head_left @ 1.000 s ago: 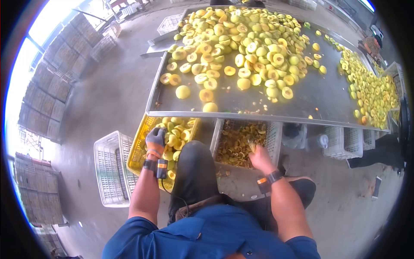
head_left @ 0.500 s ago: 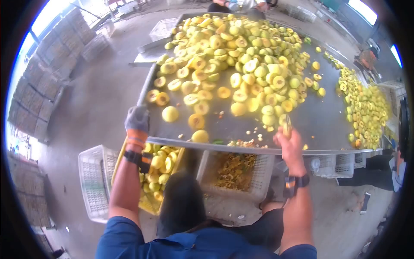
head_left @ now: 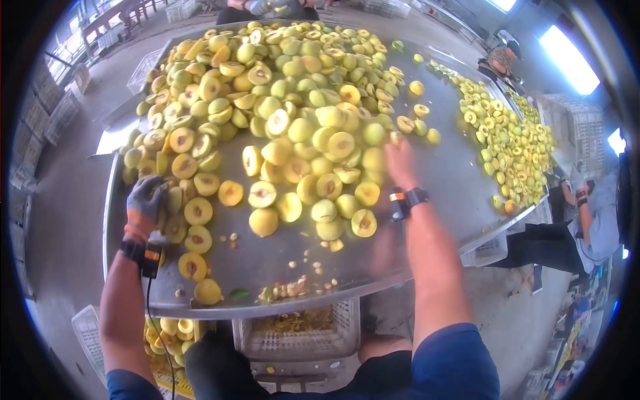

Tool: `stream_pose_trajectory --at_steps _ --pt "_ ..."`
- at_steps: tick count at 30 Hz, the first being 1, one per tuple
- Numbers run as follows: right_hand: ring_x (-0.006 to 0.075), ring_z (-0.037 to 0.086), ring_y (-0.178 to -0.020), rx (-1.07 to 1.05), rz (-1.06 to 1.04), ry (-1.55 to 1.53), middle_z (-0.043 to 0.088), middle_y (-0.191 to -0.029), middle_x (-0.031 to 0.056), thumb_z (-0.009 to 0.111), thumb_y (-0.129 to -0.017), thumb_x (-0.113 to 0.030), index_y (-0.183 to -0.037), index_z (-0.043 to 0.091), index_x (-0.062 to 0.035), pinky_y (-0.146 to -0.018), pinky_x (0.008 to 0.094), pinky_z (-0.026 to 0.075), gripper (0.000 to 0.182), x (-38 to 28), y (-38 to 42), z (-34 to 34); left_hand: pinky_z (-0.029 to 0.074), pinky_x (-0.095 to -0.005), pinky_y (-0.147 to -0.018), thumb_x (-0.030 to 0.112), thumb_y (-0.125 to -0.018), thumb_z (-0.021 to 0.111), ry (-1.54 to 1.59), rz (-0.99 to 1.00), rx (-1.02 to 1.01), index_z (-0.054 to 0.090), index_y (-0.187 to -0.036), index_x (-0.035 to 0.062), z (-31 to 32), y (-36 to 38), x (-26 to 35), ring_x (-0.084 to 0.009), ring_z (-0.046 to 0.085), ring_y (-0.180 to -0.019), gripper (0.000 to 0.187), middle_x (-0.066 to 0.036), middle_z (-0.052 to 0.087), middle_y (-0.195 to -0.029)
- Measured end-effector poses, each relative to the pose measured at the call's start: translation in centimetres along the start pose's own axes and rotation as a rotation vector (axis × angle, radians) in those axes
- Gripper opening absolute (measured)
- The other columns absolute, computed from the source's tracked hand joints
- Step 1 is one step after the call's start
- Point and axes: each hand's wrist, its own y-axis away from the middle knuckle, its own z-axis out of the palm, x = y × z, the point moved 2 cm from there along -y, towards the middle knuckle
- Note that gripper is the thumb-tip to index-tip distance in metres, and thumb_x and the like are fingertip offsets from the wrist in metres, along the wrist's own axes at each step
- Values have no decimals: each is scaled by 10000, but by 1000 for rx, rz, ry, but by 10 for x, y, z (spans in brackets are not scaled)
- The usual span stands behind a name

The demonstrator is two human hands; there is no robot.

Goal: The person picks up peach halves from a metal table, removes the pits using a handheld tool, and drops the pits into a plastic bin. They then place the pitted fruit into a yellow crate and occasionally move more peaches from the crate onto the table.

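A metal table (head_left: 373,257) bears a large pile of halved yellow-green fruit (head_left: 293,120), many with brown pit hollows showing. My left hand (head_left: 145,203), in a grey and orange glove, is at the table's left side with its fingers bent against fruit halves; whether it grips one is hidden. My bare right hand (head_left: 401,163) is at the right edge of the pile, its fingers closed around a small thing that is blurred and hard to name. Small pits (head_left: 293,288) and a green leaf (head_left: 239,293) lie near the front edge.
Below the table stand a white crate (head_left: 343,333) with brownish scraps and a yellow crate (head_left: 163,383) of fruit halves. Another fruit pile (head_left: 507,143) lies at the right. A co-worker (head_left: 590,227) is at the right, another person's gloved hands (head_left: 267,8) beyond the far edge.
The view has shifted closer over the table. My left hand has moved from the table's left rim to the fruit. My right hand has moved from the front edge up to the pile's right side.
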Motion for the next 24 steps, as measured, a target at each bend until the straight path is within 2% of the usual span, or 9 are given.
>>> stream_pose_trajectory --at_steps 4,8,9,11,12,14,18,22,24 --pt "336 732 -1031 -181 76 -28 757 -1076 189 652 -937 -246 -1291 656 -41 -935 442 562 409 -68 48 20 509 -396 -1065 177 -960 741 211 57 -171 739 -1208 -28 25 8 77 -318 683 -1200 321 -190 733 -1221" --pt "291 713 -1108 -515 -77 -226 744 -1167 189 652 -955 -217 -1332 638 -36 -971 424 551 418 -73 71 29 538 -387 -1016 164 -979 695 446 86 -338 729 -1175 -42 43 17 138 -269 690 -1135 287 -164 714 -1181" --pt "252 707 -1041 -445 -272 -176 748 -1101 157 652 -959 -194 -1287 658 -25 -931 401 555 369 -72 72 25 544 -375 -993 159 -987 686 461 62 -347 727 -1162 -46 42 16 140 -254 696 -1103 273 -157 711 -1164" --pt "223 696 -995 -343 -183 -246 742 -1053 135 656 -960 -193 -1237 676 -12 -902 386 554 332 -55 46 6 558 -352 -946 150 -1003 668 494 9 -363 725 -1137 -53 45 15 138 -223 709 -1040 250 -143 705 -1130" --pt "209 690 -972 -288 -138 -279 739 -1028 125 659 -960 -193 -1212 685 -6 -887 379 553 315 -43 27 -10 554 -347 -867 78 -968 690 483 68 -263 735 -1138 -36 51 13 132 -234 690 -962 210 -148 715 -1091" --pt "154 657 -927 -4 -74 -183 724 -979 86 670 -957 -184 -1131 701 3 -842 355 544 257 1 -33 -48 555 -348 -868 40 -965 672 401 258 -104 734 -1118 -28 59 -6 131 -240 698 -939 178 -148 721 -1102" --pt "337 719 -998 137 -30 166 749 -1047 215 639 -947 -257 -1135 686 24 -887 456 542 342 107 -134 -112 539 -369 -991 -27 -923 680 173 371 6 723 -1196 -8 79 -61 158 -293 705 -1112 278 -164 719 -1197" --pt "484 685 -1105 144 -77 351 731 -1116 314 599 -945 -333 -1190 679 33 -963 519 515 448 139 -180 -117 489 -422 -1110 12 -920 733 90 476 -63 669 -1359 26 108 -103 204 -380 632 -1302 444 -198 654 -1388" --pt "478 685 -1116 64 -86 368 731 -1143 303 592 -960 -350 -1233 674 26 -978 522 511 472 143 -208 -115 450 -420 -1159 9 -927 726 27 586 -55 632 -1412 25 127 -124 214 -357 591 -1362 495 -192 629 -1436"
